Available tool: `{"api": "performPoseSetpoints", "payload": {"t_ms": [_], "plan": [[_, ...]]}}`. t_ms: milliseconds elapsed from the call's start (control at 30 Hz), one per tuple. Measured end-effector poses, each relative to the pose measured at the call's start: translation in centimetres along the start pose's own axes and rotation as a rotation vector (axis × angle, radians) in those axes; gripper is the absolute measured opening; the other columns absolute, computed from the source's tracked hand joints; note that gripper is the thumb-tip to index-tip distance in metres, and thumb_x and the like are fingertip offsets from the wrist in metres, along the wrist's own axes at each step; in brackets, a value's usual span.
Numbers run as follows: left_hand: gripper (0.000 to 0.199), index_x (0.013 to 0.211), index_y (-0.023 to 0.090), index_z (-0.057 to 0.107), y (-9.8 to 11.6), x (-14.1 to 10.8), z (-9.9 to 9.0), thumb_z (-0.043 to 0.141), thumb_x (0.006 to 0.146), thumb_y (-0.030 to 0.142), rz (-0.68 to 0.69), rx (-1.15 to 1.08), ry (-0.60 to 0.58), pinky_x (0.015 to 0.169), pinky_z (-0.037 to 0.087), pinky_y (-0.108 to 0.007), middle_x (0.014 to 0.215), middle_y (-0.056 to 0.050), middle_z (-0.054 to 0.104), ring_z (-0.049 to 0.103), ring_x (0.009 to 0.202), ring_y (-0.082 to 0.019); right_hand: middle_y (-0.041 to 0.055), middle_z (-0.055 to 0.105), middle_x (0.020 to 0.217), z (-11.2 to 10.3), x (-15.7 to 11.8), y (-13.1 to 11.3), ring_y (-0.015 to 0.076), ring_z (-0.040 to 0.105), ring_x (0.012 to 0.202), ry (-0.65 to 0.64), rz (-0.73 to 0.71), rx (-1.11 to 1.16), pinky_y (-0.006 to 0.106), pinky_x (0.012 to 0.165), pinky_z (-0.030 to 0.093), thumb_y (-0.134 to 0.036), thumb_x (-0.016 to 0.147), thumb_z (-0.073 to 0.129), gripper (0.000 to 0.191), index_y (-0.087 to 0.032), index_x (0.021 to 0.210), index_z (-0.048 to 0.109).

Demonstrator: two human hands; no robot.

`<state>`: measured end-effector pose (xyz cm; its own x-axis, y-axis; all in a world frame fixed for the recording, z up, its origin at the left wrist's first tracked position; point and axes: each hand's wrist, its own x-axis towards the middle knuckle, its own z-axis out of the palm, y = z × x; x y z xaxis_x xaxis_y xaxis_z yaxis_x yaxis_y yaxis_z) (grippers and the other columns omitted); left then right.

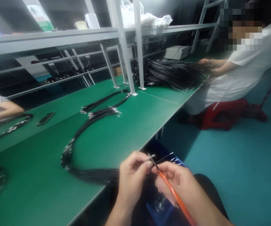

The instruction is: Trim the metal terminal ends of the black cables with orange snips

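Past the table's front edge, my left hand [135,171] is closed in a pinch on the end of a black cable, a small silvery tip showing at its fingertips. My right hand [175,182] is wrapped round a slim tool with an orange handle [173,190] and a narrow dark metal end; its exact kind is unclear. The tool's point meets the cable end at my left fingertips. A long bundle of black cables [93,174] runs from beneath my hands onto the green table and curves away. Below my hands is a blue bin [165,215], partly hidden.
More black cable bundles [107,99] lie on the green table [116,135], with a phone [46,118] at left. Upright posts [126,53] carry a shelf. A person in white [250,62] on a red stool [222,114] handles a large cable pile [173,73]. Another person's arm [10,108] rests left.
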<state>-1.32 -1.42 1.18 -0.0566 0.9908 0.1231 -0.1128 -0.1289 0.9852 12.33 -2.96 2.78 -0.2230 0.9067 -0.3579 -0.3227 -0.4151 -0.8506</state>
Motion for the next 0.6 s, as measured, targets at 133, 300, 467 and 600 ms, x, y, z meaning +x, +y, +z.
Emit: {"api": "performPoseSetpoints", "payload": {"t_ms": [133,300,467,600], "plan": [[0.006,0.074,0.019,0.065,-0.1,0.2,0.0,0.068,0.076,0.015,-0.004,0.023,-0.004,0.055,0.046,-0.018,0.074,0.002,0.061,0.058,0.062,-0.009,-0.0039,0.060,0.051,0.2,-0.1,-0.2,0.0029,0.038,0.033,0.062,0.034,-0.063,0.014,0.031,0.025,-0.012,0.061,0.072,0.014,-0.017,0.072,0.066],[0.006,0.074,0.019,0.065,-0.2,0.4,0.2,0.068,0.077,0.014,-0.002,0.051,-0.016,0.058,0.046,-0.018,0.074,0.003,0.061,0.055,0.062,-0.008,-0.0046,0.059,0.052,-0.1,-0.1,-0.4,0.0021,0.036,0.030,0.046,0.060,-0.112,0.015,0.029,0.024,-0.015,0.064,0.070,0.013,-0.017,0.075,0.063],[0.006,0.074,0.019,0.065,-0.1,0.4,0.1,0.068,0.077,0.015,0.004,0.079,-0.029,0.059,0.045,-0.018,0.073,0.003,0.061,0.054,0.062,-0.008,-0.0069,0.053,0.051,-0.8,0.2,0.0,0.0022,0.036,0.030,-0.016,0.082,-0.175,0.015,0.030,0.025,-0.019,0.067,0.071,0.016,-0.016,0.077,0.059],[0.006,0.074,0.018,0.063,-0.3,0.5,0.2,0.068,0.077,0.018,0.014,0.125,-0.002,0.057,0.044,-0.018,0.072,0.003,0.061,0.053,0.060,-0.008,-0.0079,0.050,0.054,-1.7,0.1,0.1,0.0013,0.033,0.032,-0.064,0.102,-0.164,0.016,0.032,0.024,-0.021,0.072,0.070,0.018,-0.015,0.086,0.058]]}}
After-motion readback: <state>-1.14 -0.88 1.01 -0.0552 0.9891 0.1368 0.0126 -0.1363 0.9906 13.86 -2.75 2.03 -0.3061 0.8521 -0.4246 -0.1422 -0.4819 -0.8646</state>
